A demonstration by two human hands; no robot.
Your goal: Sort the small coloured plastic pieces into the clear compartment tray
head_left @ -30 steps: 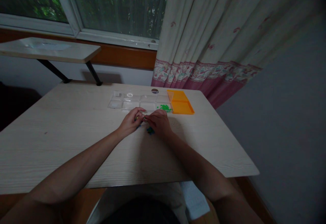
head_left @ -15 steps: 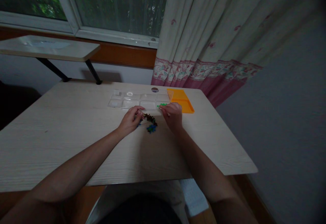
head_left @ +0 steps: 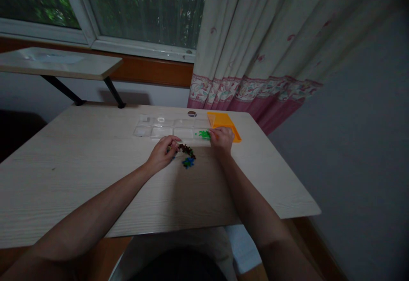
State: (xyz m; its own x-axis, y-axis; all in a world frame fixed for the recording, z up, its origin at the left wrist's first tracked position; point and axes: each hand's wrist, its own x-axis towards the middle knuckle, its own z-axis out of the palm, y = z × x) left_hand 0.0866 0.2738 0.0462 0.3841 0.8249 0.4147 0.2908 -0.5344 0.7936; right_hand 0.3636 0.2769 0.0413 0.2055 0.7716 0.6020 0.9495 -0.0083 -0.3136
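My left hand [head_left: 161, 151] is closed, thumb against fingers, at one end of a curved chain of small brown, green and blue plastic pieces [head_left: 188, 154]. The free end of the chain, with a blue and green cluster, curls toward me above the table. Small bright green pieces [head_left: 204, 134] lie at the right end of a clear compartment tray [head_left: 162, 133]. Beside them is my right hand [head_left: 223, 139], its fingers bent together. What its fingertips hold, if anything, is too small to make out.
An orange tray [head_left: 220, 119] lies behind my right hand, touching the clear tray's right end. A round dark sticker or disc [head_left: 192, 114] sits at the back. A raised shelf [head_left: 96, 68] on black legs stands at the back left. Curtains [head_left: 249, 76] hang behind the table.
My right hand has moved slightly right, away from the chain, uncovering more of the green pieces. My left hand stays at the chain. The view has shifted a little.
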